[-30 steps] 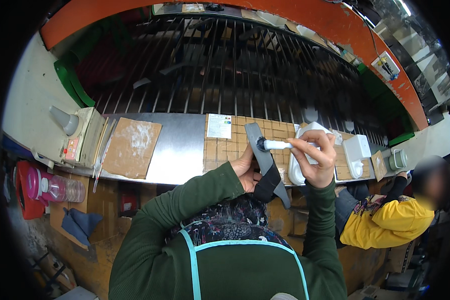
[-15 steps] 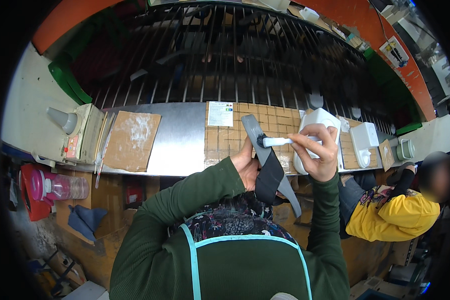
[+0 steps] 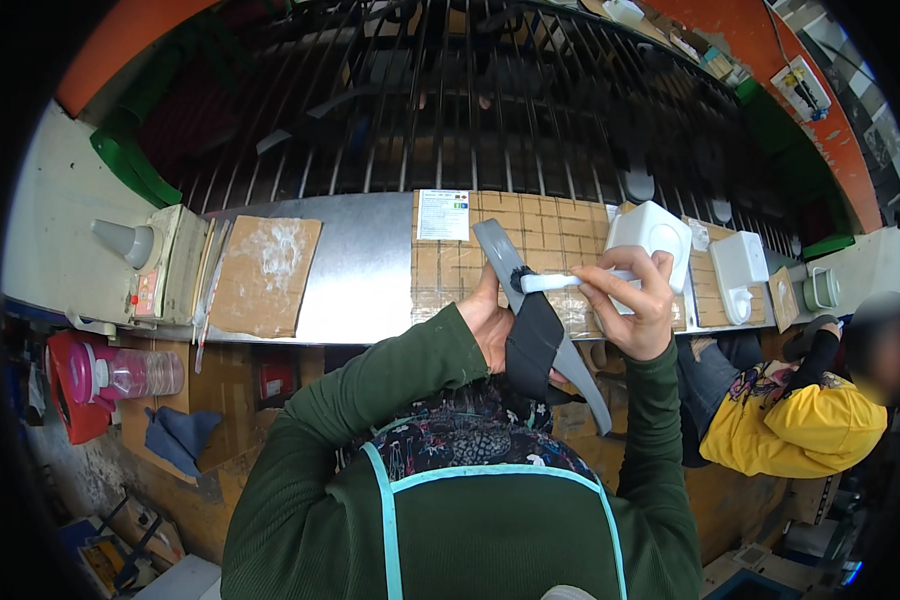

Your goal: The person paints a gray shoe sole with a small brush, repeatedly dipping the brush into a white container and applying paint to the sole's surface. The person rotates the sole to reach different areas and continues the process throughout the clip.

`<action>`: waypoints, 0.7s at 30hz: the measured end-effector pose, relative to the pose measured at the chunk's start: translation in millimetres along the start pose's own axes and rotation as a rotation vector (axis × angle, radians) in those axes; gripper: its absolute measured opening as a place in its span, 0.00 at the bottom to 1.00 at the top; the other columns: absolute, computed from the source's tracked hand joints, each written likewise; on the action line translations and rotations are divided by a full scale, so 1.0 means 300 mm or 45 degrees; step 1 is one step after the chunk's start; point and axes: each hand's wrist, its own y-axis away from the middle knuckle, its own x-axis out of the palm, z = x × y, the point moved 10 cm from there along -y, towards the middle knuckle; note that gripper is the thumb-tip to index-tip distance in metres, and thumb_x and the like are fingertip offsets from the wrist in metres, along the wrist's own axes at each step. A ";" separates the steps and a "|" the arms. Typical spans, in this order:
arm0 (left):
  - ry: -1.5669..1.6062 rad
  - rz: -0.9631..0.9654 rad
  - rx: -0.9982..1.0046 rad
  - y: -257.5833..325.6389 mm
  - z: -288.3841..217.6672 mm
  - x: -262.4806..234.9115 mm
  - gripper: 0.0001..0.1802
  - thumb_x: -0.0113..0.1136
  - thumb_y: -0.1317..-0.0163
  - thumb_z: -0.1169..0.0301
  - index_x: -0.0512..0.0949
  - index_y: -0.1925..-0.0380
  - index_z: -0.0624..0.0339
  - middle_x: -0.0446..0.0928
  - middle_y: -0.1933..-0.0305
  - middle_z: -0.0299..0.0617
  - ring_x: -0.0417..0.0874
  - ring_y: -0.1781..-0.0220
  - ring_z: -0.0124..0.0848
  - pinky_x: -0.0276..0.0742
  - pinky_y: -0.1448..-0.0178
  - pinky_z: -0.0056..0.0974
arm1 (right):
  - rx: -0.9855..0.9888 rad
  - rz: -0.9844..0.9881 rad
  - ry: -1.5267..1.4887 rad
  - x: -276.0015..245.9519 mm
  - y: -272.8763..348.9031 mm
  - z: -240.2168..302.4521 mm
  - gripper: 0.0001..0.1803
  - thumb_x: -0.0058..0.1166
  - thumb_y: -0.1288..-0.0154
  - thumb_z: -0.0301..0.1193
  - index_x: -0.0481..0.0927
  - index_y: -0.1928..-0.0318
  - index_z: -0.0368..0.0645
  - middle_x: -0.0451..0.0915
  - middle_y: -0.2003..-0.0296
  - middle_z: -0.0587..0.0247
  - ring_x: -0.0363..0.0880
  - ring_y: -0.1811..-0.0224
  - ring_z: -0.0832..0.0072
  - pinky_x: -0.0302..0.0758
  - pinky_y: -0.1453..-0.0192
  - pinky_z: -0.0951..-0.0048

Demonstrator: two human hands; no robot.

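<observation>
My left hand (image 3: 487, 330) is closed around the middle of a sandal, holding it tilted over the near edge of the bench. The sandal has a grey sole (image 3: 496, 248) and a wide black strap (image 3: 533, 345). Between thumb and fingers, my right hand (image 3: 638, 300) pinches a white-handled brush (image 3: 550, 282). Its dark bristles touch the sole just beyond the strap. The strap and sole hide some of my left fingers. Behind my right hand stands a white plastic container (image 3: 655, 235), partly covered by it.
Taped cardboard (image 3: 445, 285) with a paper label (image 3: 442, 215) covers the bench middle; smeared cardboard (image 3: 262, 280) lies left. Bars of a dark rack (image 3: 405, 150) run behind. Another white container (image 3: 738, 275) and a person in yellow (image 3: 790, 430) are right. A pink-lidded bottle (image 3: 140, 372) sits lower left.
The brush tip and the sandal have shifted slightly left in view, and the sandal is turned a little. Both hands keep their grips. The whole view has tilted slightly.
</observation>
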 end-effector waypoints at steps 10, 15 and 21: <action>0.058 -0.003 0.011 -0.004 -0.002 -0.003 0.58 0.18 0.48 0.20 0.54 0.28 0.49 0.66 0.34 0.50 0.67 0.31 0.52 0.61 0.33 0.72 | 0.027 0.004 -0.010 0.008 0.031 -0.001 0.15 0.69 0.53 0.27 0.88 0.61 0.53 0.78 0.68 0.72 0.73 0.68 0.79 0.53 0.58 0.67; 0.143 -0.001 0.019 0.002 -0.002 0.002 0.57 0.20 0.46 0.22 0.60 0.33 0.57 0.71 0.39 0.56 0.71 0.34 0.55 0.66 0.35 0.70 | 0.027 0.001 -0.014 0.004 0.043 -0.001 0.14 0.70 0.53 0.28 0.88 0.61 0.53 0.78 0.68 0.73 0.72 0.68 0.79 0.53 0.58 0.68; -0.028 0.056 0.026 -0.006 0.012 0.000 0.57 0.19 0.47 0.20 0.54 0.28 0.50 0.68 0.37 0.50 0.69 0.32 0.50 0.66 0.38 0.74 | 0.084 0.103 -0.172 0.003 0.031 -0.036 0.13 0.67 0.53 0.24 0.88 0.63 0.47 0.78 0.67 0.68 0.73 0.66 0.74 0.59 0.56 0.68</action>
